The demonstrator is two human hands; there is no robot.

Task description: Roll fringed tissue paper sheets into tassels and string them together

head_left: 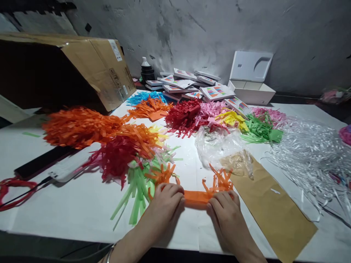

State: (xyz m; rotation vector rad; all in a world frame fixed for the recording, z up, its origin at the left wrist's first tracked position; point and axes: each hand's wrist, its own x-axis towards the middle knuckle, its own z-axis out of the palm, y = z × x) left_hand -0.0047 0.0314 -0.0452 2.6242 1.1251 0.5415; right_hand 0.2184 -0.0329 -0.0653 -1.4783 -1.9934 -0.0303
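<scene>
An orange fringed paper strip (197, 197) lies flat on the white table (68, 208) near its front edge, its cut fringes fanning upward at both ends. My left hand (166, 199) grips the strip's left end with curled fingers. My right hand (225, 206) pinches its right end. Just left of my hands lies a green fringed tassel (137, 190), and red and orange tassels (120, 153) are heaped behind it.
Piles of coloured paper fringe (192, 113) cover the middle. A clear plastic bag (222, 148) and a brown paper sheet (274, 212) lie right of my hands, silver shreds (309, 153) farther right. A cardboard box (82, 69) stands back left, stacked packets (189, 86) and a white box (252, 84) behind.
</scene>
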